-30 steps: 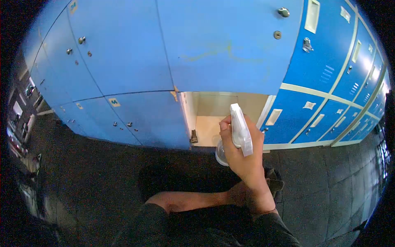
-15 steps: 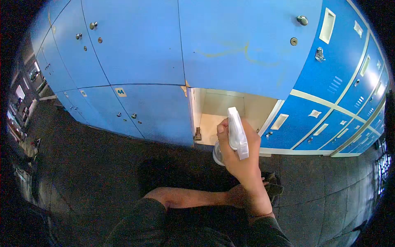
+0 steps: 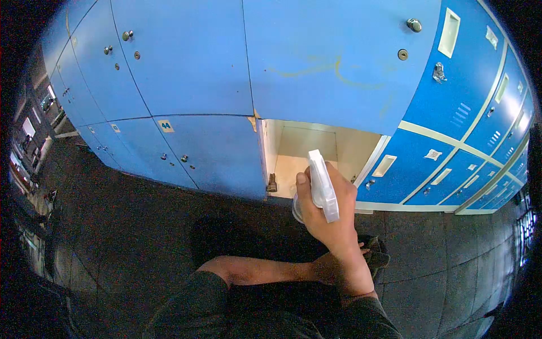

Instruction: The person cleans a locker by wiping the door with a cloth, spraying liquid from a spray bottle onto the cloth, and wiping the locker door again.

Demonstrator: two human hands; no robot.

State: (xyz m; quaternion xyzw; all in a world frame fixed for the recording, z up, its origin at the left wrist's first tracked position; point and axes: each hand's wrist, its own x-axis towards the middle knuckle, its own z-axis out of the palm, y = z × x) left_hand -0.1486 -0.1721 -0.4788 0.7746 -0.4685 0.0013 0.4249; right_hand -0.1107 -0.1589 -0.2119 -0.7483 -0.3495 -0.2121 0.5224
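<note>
A spray bottle (image 3: 323, 192) is grasped by the right hand (image 3: 336, 230), with the fingers wrapped around its neck below the white trigger head. The bottle is held upright or nearly so, at the near side of an open locker compartment (image 3: 307, 141). A metal hinge (image 3: 272, 183) is fixed at the compartment's left edge. The left hand (image 3: 327, 266) is partly hidden behind the right wrist; its fingertips are seen beside a dark item (image 3: 377, 255), but whether it is gripped cannot be told.

right hand (image 3: 345, 207) curled, left forearm (image 3: 271, 270) crosswise
</note>
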